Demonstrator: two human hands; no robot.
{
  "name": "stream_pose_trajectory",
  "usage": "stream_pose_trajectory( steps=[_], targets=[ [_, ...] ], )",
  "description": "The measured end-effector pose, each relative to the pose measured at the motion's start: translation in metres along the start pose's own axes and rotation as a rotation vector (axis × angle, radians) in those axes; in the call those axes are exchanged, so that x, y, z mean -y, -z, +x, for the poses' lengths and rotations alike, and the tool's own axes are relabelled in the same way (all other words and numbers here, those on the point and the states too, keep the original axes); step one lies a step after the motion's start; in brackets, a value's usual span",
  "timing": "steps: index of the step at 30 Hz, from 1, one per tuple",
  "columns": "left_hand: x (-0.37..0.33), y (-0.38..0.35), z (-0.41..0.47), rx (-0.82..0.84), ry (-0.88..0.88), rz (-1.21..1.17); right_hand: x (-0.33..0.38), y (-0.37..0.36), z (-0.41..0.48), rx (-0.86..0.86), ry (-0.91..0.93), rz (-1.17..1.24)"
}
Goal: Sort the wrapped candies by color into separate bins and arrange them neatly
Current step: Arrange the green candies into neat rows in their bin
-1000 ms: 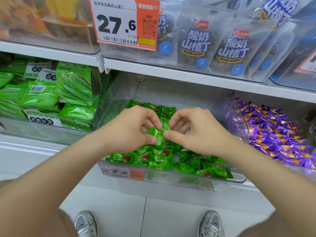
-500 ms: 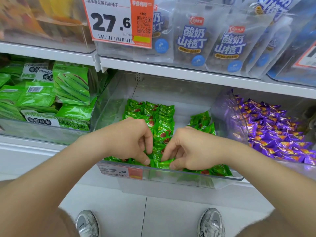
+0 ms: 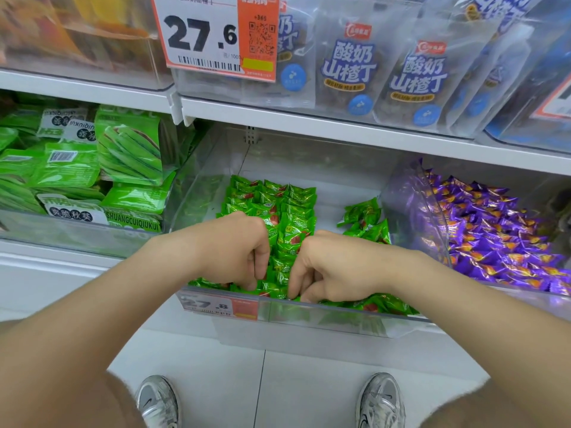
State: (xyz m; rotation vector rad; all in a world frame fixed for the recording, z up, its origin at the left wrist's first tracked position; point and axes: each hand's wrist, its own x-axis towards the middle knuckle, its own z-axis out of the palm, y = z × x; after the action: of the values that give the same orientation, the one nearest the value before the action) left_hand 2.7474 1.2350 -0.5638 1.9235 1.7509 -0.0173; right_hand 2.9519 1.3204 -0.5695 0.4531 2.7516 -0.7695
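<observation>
A clear plastic bin (image 3: pixel 324 319) on the middle shelf holds green wrapped candies (image 3: pixel 278 205), neat rows at the back left, a small loose heap (image 3: pixel 364 220) at the right, more along the front wall. My left hand (image 3: pixel 234 248) and my right hand (image 3: pixel 333 267) are side by side over the front of this bin, fingers curled down into the green candies there. Their fingertips press on candies at the front wall; whether either pinches one is hidden. The bin to the right holds purple wrapped candies (image 3: pixel 494 236).
Green snack packets (image 3: pixel 123 149) fill the bin to the left. Above, a shelf edge (image 3: pixel 340 128) carries bagged snacks (image 3: pixel 349 69) and a price tag (image 3: pixel 213 35) reading 27.6. A smaller price tag (image 3: pixel 219 304) sits on the bin front. Two grey shoes stand on the white floor below.
Both hands held one green candy up between them, then came down and toward me to the front wall of the bin, fingers now tucked into the candies there.
</observation>
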Motion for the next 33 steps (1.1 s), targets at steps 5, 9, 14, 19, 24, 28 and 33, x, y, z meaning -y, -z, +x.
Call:
stream_pose_trajectory(
  steps=[5,9,14,19,24,28,33],
  targets=[
    [-0.008,-0.005,0.001,-0.094,-0.033,0.012,0.002,-0.003,0.004,0.006,-0.004,-0.028],
    [-0.016,-0.007,0.000,-0.128,-0.050,0.024,0.001,0.002,-0.003,0.040,-0.032,-0.034],
    [-0.016,-0.007,-0.001,-0.139,-0.091,0.007,0.002,0.002,-0.004,0.016,-0.023,-0.028],
    [-0.013,-0.009,0.002,-0.145,-0.095,0.007,0.003,-0.007,-0.003,-0.034,-0.029,-0.040],
    [-0.019,-0.008,0.002,-0.095,-0.081,0.034,0.002,-0.010,-0.002,-0.073,-0.032,-0.038],
    [-0.023,-0.007,0.001,-0.104,-0.094,0.076,0.001,-0.012,-0.002,-0.100,-0.069,-0.043],
    [-0.017,-0.008,0.001,-0.124,-0.084,0.080,-0.001,0.015,-0.014,-0.112,-0.084,0.009]
  ],
)
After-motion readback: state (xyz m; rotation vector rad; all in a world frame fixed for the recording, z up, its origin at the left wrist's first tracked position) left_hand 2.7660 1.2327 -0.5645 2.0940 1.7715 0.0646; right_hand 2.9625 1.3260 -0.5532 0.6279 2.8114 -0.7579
